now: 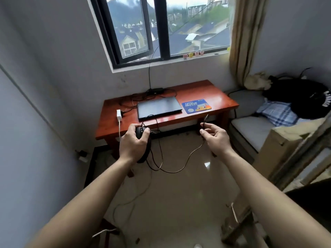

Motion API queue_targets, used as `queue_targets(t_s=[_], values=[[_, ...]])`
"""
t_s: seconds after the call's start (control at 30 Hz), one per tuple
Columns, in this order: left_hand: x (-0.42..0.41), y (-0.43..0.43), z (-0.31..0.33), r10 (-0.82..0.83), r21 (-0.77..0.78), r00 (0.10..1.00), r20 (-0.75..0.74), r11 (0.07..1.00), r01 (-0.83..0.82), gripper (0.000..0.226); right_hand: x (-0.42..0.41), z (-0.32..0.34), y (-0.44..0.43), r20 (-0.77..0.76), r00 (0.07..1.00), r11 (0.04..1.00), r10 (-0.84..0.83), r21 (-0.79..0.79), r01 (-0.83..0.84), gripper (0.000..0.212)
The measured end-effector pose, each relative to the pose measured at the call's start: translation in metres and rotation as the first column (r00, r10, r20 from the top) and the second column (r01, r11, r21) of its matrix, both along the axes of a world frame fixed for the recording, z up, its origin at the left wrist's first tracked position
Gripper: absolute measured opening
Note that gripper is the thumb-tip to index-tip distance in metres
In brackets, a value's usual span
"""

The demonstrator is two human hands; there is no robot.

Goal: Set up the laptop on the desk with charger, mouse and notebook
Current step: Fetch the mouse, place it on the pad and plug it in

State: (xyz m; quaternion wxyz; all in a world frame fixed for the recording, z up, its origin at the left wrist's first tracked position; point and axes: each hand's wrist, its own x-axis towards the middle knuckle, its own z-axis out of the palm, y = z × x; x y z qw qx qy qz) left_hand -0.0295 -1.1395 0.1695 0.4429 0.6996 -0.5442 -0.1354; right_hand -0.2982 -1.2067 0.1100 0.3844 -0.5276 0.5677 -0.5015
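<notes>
The left hand is closed around a black wired mouse, fingers curled over its rounded shell, in the air just in front of the counter's near edge. The right hand pinches the mouse's thin black cord between thumb and fingertips, and the cord sags in a long loop between the two hands, with a few tighter coils bunched near the mouse.

The step in hand looks like untangling the cord before placing the mouse. To do it well, I would draw the hands apart slowly so the coils near the mouse fall open rather than tighten into a knot, then set the mouse on the blue mouse pad and lead the plug end to the laptop's side (which end the right hand grips is too small to tell).

The laptop lies closed and flat at the middle of the counter, a matte dark grey slab with squared corners. The mouse pad lies just to its right, thin and rectangular with rounded corners and a printed design. Behind the laptop a black charger brick sits among loose black cables, and a white plug adapter rests at the left with a white cable hanging off the edge. The counter is glossy red-brown wood that mirrors the window light; the floor tiles below are polished too. No notebook is in sight.
</notes>
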Motion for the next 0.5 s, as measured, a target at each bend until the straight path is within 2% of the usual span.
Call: queue_targets(t_s=[0.27, 0.4, 0.5], values=[[-0.009, -0.186, 0.040, 0.012, -0.042, 1.000, 0.017, 0.999, -0.011, 0.026, -0.005, 0.028, -0.214, -0.007, 0.999, 0.999, 0.038, 0.010, -0.038, 0.025], [-0.009, -0.280, 0.022, -0.002, 0.006, 1.000, 0.029, 1.000, 0.002, 0.030, -0.012, 0.017, -0.291, -0.025, 0.998, 0.999, 0.053, 0.009, -0.053, 0.026], [-0.015, -0.359, 0.003, -0.052, 0.060, 0.999, -0.004, 0.997, 0.052, 0.032, -0.022, 0.009, -0.349, -0.015, 1.000, 1.000, -0.003, 0.026, 0.003, 0.024]])
